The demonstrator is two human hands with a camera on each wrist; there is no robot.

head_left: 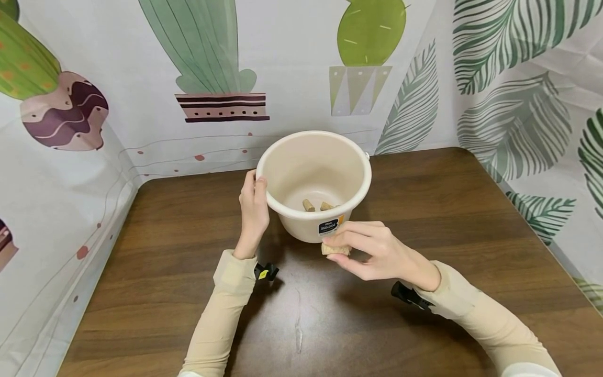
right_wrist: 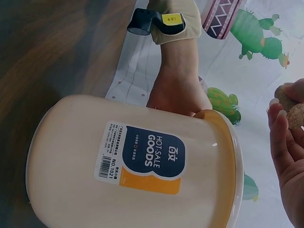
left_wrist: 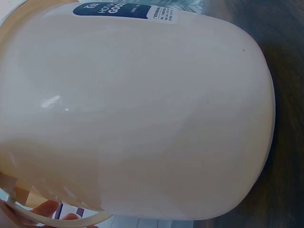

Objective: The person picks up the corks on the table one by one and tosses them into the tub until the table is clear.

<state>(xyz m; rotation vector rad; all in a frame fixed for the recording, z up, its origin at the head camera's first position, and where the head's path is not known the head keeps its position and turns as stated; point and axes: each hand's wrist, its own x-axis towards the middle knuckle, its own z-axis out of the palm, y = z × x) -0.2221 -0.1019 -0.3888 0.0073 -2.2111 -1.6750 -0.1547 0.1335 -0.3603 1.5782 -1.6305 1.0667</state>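
Note:
A cream plastic bucket [head_left: 313, 225] stands on the table near its back edge. My left hand [head_left: 254, 209] grips the bucket's left rim; in the left wrist view the bucket wall fills most of the picture and its fingers show at the lower left. Several corks, among them a brown cork [head_left: 308, 205], lie on the bucket's floor, partly hidden by the front rim. In front of the bucket, my right hand [head_left: 372, 248] pinches a cork [head_left: 335, 250] between thumb and fingers. The right wrist view shows a second cork [right_wrist: 285, 97] in that hand beside the first [right_wrist: 295, 116].
The wood-grain table [head_left: 165, 251] reaches back to a cloth backdrop [head_left: 301, 63] printed with cacti and leaves. A printed label [head_left: 330, 225] is on the bucket's front. The bucket's handle [left_wrist: 71, 219] shows at the lower left of the left wrist view.

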